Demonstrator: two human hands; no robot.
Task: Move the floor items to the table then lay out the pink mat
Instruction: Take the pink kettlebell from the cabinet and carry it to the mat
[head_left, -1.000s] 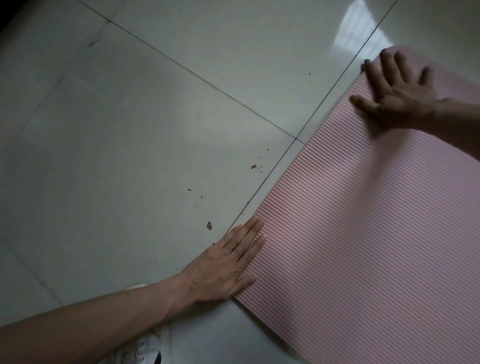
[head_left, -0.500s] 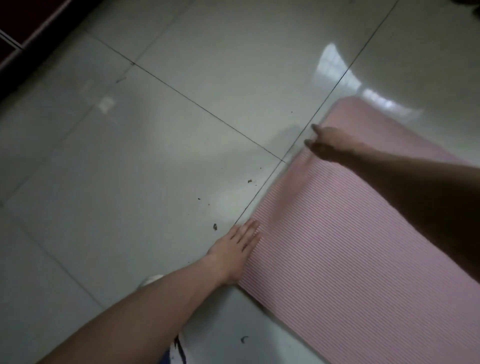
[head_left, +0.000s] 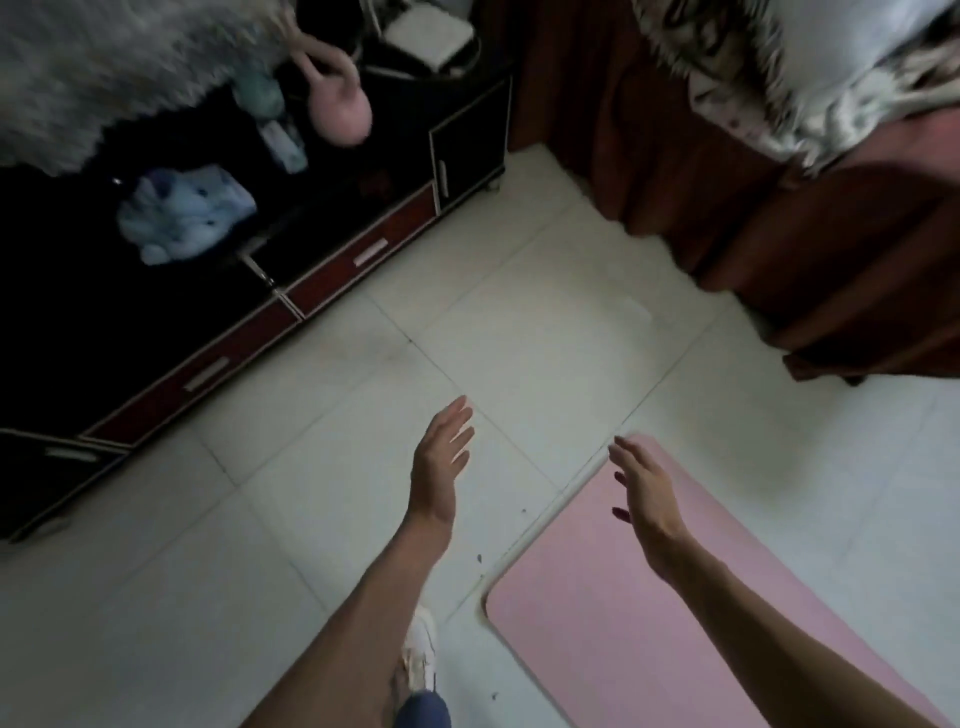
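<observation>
Over on the left, the dark cabinet (head_left: 322, 218) has the soft things sitting on top of it: a blue plush toy (head_left: 187, 213), a pink plush (head_left: 337, 109) further back, and a couple of smaller bits I can't make out in the blur. I take that dark top to be the table, so I'd say the first part of the job is done. No loose items show on the pale tiled floor (head_left: 545, 338) anywhere in my view, just a few dark specks near the mat's edge.

Moving in, my left hand (head_left: 441, 462) is up in the air over bare tiles, fingers straight and close together, palm turned inward, holding nothing. Below it, my white shoe (head_left: 418, 654) is planted on the floor.

Next, my right hand (head_left: 641, 486) hovers above the near corner of the pink mat (head_left: 649, 623), fingers loosely spread, also empty, not touching the mat as far as I can tell.

And there's the mat itself, lying flat on the tiles and running off the bottom right of view, rounded corner down. The far end is out of sight, so I can't confirm it's fully unrolled, but what I see looks laid out. Top right, a reddish-brown bed skirt (head_left: 727, 156).
</observation>
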